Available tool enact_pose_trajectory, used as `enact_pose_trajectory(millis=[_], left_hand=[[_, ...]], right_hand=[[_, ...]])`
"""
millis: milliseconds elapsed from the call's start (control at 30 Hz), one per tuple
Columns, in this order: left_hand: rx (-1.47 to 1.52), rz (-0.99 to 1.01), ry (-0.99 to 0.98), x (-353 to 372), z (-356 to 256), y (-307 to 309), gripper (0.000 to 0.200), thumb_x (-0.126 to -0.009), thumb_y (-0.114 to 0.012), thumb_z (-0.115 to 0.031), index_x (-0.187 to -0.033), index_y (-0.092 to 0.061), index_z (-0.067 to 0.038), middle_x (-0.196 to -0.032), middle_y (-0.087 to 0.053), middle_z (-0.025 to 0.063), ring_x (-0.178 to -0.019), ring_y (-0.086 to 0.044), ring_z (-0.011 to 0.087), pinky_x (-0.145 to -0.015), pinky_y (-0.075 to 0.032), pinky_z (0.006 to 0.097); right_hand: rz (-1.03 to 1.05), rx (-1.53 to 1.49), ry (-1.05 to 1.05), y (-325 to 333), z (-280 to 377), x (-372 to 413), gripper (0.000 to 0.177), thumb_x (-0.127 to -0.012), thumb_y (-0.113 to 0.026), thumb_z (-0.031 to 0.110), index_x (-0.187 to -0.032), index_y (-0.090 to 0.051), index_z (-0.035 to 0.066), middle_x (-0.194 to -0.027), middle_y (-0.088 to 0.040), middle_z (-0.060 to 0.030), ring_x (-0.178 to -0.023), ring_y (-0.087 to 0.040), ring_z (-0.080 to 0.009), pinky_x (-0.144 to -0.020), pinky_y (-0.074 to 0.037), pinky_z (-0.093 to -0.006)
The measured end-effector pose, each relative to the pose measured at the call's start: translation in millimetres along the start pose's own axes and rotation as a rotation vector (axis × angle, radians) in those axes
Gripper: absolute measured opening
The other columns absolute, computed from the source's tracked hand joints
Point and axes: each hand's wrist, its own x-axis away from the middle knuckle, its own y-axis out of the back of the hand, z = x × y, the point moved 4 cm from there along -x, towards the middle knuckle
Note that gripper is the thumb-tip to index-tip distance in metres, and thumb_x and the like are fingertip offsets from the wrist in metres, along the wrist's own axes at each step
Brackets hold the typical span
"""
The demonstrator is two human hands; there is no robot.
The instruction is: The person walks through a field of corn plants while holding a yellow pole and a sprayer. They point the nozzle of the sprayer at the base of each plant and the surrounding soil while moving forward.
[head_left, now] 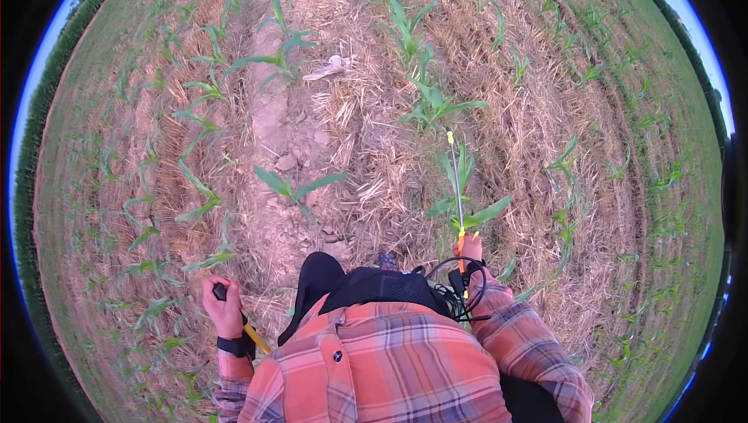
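Plaid shirt (413, 368); wand tip (449, 138) just beside corn (433, 105).

Plaid long-sleeved shirt (425, 376), dark bands at both wrists.
Check of orange-pink, pale and dark blue-grey; buttoned tab (333, 349), round dark button (337, 357). Black mesh-panelled gear (393, 290) in front, black cables (449, 296) beside.
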Motion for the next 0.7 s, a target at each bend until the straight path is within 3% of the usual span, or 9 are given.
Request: enact_pose_trajectory(millis=[167, 300, 433, 467, 533, 633, 700], left_hand=[[-0.168, -0.006, -0.059, -33, 4, -3, 0.014, -0.075, -0.054, -0.002, -0.078, -0.041, -0.006, -0.062, -0.042, -0.0015, -0.041, -0.037, 0.0030, -0.036, -0.029, 0.0167], [-0.053, 0.035, 0.031, -80, -2, -23, 0.014, -0.074, -0.056, -0.004, -0.077, -0.042, -0.007, -0.056, -0.041, -0.0041, -0.041, -0.037, 0.0025, -0.037, -0.029, 0.0161], [-0.025, 0.082, 0.031, -156, 15, -39, 0.013, -0.074, -0.055, -0.003, -0.076, -0.043, -0.007, -0.059, -0.042, -0.0033, -0.046, -0.038, 0.0031, -0.042, -0.031, 0.0171], [-0.105, 0.081, -0.066, -178, 33, -39, 0.013, -0.071, -0.056, -0.001, -0.075, -0.044, -0.006, -0.061, -0.042, -0.0026, -0.054, -0.039, 0.0051, -0.049, -0.033, 0.0195], [-0.102, 0.070, -0.019, -216, 57, -42, 0.013, -0.071, -0.056, -0.001, -0.074, -0.044, -0.006, -0.062, -0.042, -0.0022, -0.056, -0.039, 0.0058, -0.051, -0.033, 0.0202], [-0.114, 0.063, 0.063, -269, 96, -49, 0.012, -0.070, -0.056, -0.002, -0.072, -0.045, -0.005, -0.062, -0.044, -0.0008, -0.057, -0.039, 0.0070, -0.052, -0.034, 0.0210], [-0.320, 0.100, 0.024, -297, 116, -58, 0.012, -0.070, -0.056, -0.002, -0.072, -0.045, -0.005, -0.062, -0.044, 0.0002, -0.055, -0.039, 0.0076, -0.051, -0.034, 0.0220]], right_hand=[[-0.052, -0.004, 0.042, -21, 23, -11, 0.021, -0.084, -0.040, 0.025, -0.089, -0.034, 0.006, -0.054, -0.049, -0.0091, -0.033, -0.042, -0.0147, -0.028, -0.031, -0.0249], [-0.089, 0.111, 0.047, -53, 27, -23, 0.021, -0.084, -0.040, 0.026, -0.089, -0.034, 0.007, -0.051, -0.049, -0.0096, -0.032, -0.044, -0.0150, -0.026, -0.031, -0.0251], [0.188, 0.155, 0.057, -117, 51, -18, 0.021, -0.084, -0.042, 0.027, -0.087, -0.033, 0.008, -0.052, -0.050, -0.0108, -0.030, -0.041, -0.0153, -0.025, -0.030, -0.0254], [0.208, 0.173, 0.092, -134, 55, -19, 0.021, -0.083, -0.042, 0.027, -0.086, -0.033, 0.008, -0.051, -0.050, -0.0104, -0.030, -0.041, -0.0153, -0.026, -0.030, -0.0253], [0.234, 0.202, 0.129, -173, 70, -22, 0.022, -0.083, -0.043, 0.027, -0.086, -0.033, 0.008, -0.051, -0.049, -0.0101, -0.030, -0.041, -0.0153, -0.026, -0.029, -0.0253], [0.318, 0.486, 0.308, -230, 101, -16, 0.021, -0.083, -0.047, 0.027, -0.086, -0.038, 0.007, -0.063, -0.051, -0.0065, -0.051, -0.051, -0.0156, -0.043, -0.040, -0.0270], [0.320, 0.540, 0.346, -268, 118, -14, 0.018, -0.085, -0.045, 0.025, -0.088, -0.039, 0.008, -0.063, -0.051, -0.0055, -0.049, -0.051, -0.0129, -0.040, -0.039, -0.0253]])
